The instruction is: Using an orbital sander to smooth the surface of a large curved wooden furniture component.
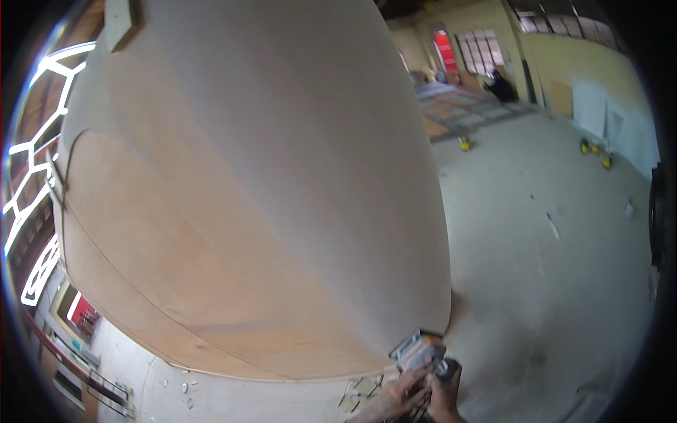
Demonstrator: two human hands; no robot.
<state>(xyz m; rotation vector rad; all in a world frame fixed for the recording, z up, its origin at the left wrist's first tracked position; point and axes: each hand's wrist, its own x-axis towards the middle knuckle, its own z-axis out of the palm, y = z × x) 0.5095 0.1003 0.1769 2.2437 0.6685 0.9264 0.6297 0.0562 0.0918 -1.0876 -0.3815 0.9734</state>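
Observation:
A large curved wooden panel (233, 233), bare light brown at the left and smooth grey-white at the right, fills the middle of the view. At its lower right edge, a dusty power sander (419, 349) with a flat pad and an orange patch is tilted against or very near the surface; contact cannot be made out. My left hand (403, 390) is closed round the side of the sander. Close beside it, my right hand (444, 396) grips the tool's rear end. The two hands partly hide the body of the sander.
Several flat squarish pieces (362, 389) lie on the floor by my left forearm. Yellow-and-black objects (465, 144) stand on the grey floor (515, 233). A person in dark clothes (501, 87) is low down near the far window. White boards (589, 109) lean on the right wall.

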